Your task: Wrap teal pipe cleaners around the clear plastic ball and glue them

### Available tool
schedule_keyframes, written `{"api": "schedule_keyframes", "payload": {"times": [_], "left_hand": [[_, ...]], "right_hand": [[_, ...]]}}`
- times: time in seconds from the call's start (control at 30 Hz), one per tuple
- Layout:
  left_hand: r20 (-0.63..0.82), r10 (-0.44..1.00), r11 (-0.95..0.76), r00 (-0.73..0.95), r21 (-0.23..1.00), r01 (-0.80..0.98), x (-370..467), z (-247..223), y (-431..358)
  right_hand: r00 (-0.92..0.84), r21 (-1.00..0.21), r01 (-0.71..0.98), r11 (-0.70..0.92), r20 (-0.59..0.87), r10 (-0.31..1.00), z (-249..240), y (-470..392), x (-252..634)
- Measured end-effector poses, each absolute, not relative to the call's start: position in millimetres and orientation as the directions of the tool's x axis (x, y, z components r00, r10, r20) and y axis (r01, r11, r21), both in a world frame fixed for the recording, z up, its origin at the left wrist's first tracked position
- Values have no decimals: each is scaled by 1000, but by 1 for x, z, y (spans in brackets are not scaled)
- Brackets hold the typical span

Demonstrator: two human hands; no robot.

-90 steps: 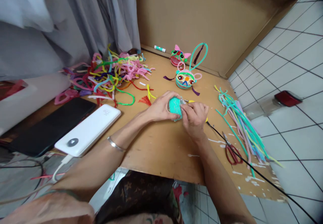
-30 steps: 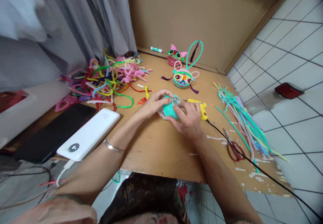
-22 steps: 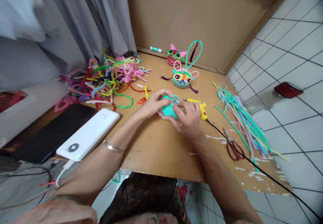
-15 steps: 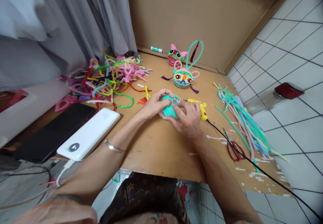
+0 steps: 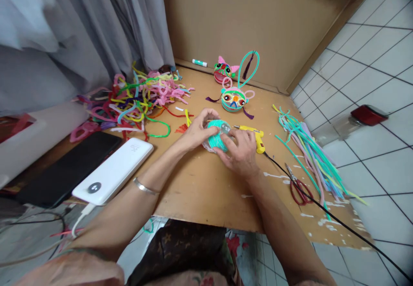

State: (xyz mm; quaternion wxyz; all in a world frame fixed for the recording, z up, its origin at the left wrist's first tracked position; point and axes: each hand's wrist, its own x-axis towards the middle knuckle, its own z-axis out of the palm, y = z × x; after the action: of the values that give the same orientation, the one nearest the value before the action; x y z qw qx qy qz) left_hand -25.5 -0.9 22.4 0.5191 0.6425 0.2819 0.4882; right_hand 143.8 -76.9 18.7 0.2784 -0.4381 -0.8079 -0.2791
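Head cam: your L hand (image 5: 200, 130) is curled round the teal-wrapped piece (image 5: 215, 137), thumb pressing on the wraps. Your R hand (image 5: 241, 150) has its thumb and fingers closed in on the R side of the same piece; exact contact is partly hidden. Piece sits between both hands, over the middle of the counter (image 5: 200, 191).

Risks, approx. in order:
1. Wraps slip or bunch if your L thumb eases off or R fingers push sideways; the clear part looks smooth, so prob. low grip.
2. Clear part looks thin-walled, so it could dent if you squeeze w/ both hands.
3. Yellow glue gun (image 5: 256, 136) lies just beyond your R fingers, nozzle pointing L. Can't tell if it's hot; if so, a R knuckle drifting fwd = burn.
4. Black cord (image 5: 280, 170) runs over the red-handled scissors (image 5: 300, 191); a R forearm snag could drag the gun, poss. the scissors too.
5. Finished-looking animal-face figure (image 5: 234, 101) is near, past your fingertips; a careless fwd reach could knock it.
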Motion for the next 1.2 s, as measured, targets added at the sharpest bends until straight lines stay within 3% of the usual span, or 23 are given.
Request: {"api": "schedule_keyframes", "payload": {"times": [0.93,1.2], "left_hand": [[265,889,-262,372,963,-59,-27,27,-5],[248,896,-244,369,968,-60,-27,30,-6]], "right_hand": [[-460,232,861,453,736,497,19,-77,143],[-345,29,854,519,779,523,16,-75,143]]}}
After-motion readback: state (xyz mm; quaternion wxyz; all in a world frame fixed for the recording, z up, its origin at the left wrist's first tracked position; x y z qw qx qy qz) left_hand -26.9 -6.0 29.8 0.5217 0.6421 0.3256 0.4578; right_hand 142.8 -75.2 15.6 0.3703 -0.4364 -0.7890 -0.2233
